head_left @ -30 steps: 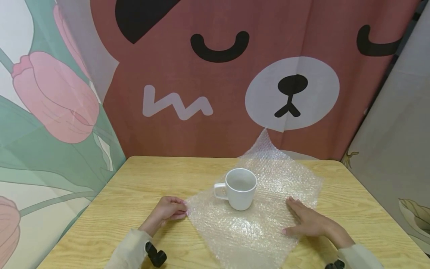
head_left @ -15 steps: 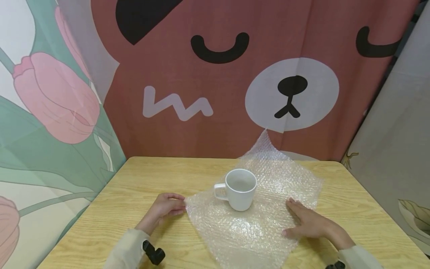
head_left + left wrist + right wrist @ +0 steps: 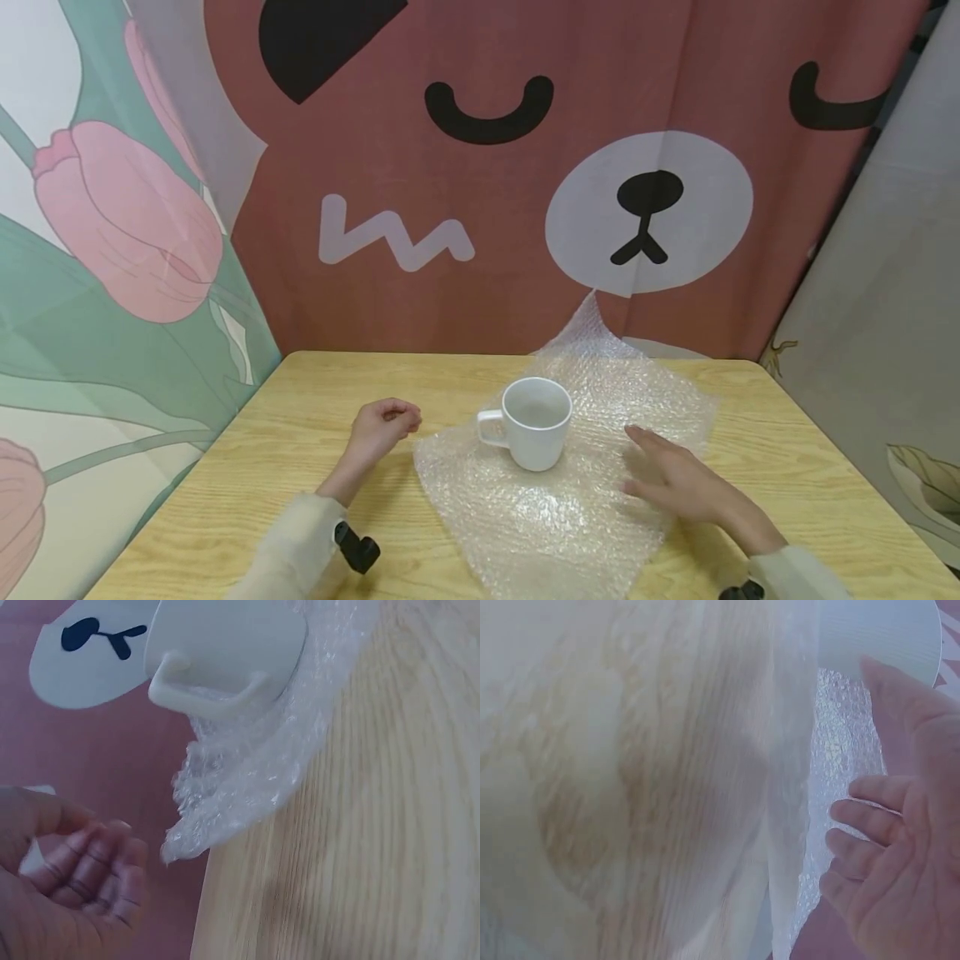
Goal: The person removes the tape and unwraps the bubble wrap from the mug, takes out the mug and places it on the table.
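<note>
A white mug (image 3: 536,421) stands upright, handle to the left, on a sheet of clear bubble wrap (image 3: 555,517) spread over the wooden table (image 3: 322,392). My left hand (image 3: 390,414) hovers just left of the sheet's left corner, fingers loosely curled, holding nothing. In the left wrist view the left hand (image 3: 90,877) is apart from the bubble wrap's edge (image 3: 240,780), with the mug (image 3: 225,645) beyond. My right hand (image 3: 652,467) is raised over the sheet to the right of the mug, fingers extended. The right wrist view shows the right hand (image 3: 885,855) with an empty palm over the bubble wrap (image 3: 840,727).
A red curtain with a bear face (image 3: 645,208) hangs right behind the table. A tulip-print curtain (image 3: 112,250) closes the left side and a grey panel (image 3: 885,292) the right. The sheet's far corner (image 3: 592,321) stands up against the red curtain.
My left hand has let go of the sheet's left corner and lifted away from it. My right hand has risen off the sheet and shifted a little toward the mug.
</note>
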Demonstrator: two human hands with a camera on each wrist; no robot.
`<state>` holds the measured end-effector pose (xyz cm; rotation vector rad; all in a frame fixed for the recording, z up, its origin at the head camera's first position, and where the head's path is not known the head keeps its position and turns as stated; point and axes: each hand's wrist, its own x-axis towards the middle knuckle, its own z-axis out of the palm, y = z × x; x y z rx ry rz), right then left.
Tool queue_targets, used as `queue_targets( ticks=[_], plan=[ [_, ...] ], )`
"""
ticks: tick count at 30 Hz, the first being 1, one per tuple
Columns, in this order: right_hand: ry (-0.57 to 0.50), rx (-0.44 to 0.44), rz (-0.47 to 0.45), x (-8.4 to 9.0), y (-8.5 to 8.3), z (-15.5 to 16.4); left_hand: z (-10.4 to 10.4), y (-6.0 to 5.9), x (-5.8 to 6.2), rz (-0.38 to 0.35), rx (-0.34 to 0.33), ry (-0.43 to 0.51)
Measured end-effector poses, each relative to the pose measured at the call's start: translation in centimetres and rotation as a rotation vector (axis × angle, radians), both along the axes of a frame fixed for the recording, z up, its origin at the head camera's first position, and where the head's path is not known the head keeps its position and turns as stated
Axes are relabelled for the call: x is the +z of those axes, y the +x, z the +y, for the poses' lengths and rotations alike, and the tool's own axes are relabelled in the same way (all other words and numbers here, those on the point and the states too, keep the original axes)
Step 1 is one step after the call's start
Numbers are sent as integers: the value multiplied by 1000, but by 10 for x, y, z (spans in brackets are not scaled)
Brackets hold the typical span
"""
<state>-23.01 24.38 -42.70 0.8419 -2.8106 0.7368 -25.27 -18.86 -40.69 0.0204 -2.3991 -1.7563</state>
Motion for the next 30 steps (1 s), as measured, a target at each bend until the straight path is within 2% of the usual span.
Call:
queue_targets(
  ticks=[3,8,12,17,24,30],
  plan=[
    [-10,0,56,0,0,-5,7,-4,2,74,-13,-11],
    [-30,10,94,-1,1,-14,20,-10,4,178,-60,24],
    [-41,26,87,-4,2,-20,34,-12,6,240,-117,57],
    [-22,34,57,-11,4,-24,50,-16,3,294,-167,33],
    [-5,64,-1,-14,8,-28,64,-23,-5,275,-207,-58],
    [20,85,-37,-15,9,-29,73,-25,-11,214,-227,-65]
  ],
)
